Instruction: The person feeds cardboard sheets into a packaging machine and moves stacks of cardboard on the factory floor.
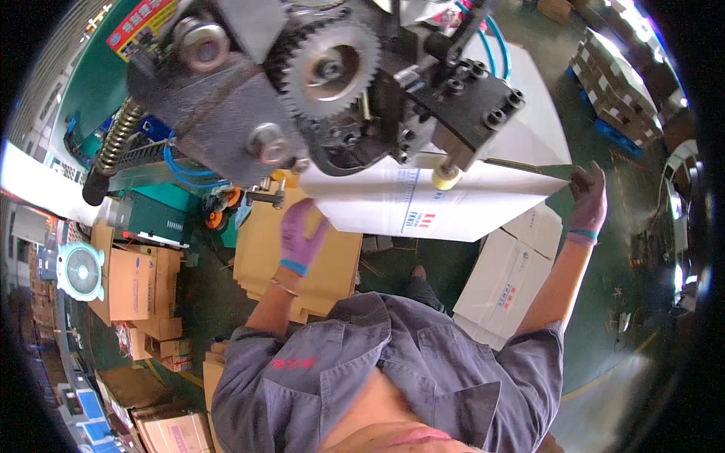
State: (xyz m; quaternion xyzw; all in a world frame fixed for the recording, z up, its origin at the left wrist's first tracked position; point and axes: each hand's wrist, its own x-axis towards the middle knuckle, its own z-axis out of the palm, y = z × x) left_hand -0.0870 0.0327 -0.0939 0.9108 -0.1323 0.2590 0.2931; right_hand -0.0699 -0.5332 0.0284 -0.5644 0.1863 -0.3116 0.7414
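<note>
A flat white cardboard sheet (423,204) with blue and red print lies under the head of a dark machine (332,90) with a toothed gear wheel (330,68) and a small yellow roller (445,179). My left hand (300,234), in a purple glove, grips the sheet's near left edge. My right hand (587,200), also gloved in purple, holds the sheet's right corner. Both arms reach up from my grey work shirt.
A stack of flat brown cardboard (294,264) lies below the left hand. White folded boxes (510,279) are stacked at the right. Brown cartons (140,287) and a small white fan (79,272) stand at the left. More stacked cartons (615,83) sit on the green floor at upper right.
</note>
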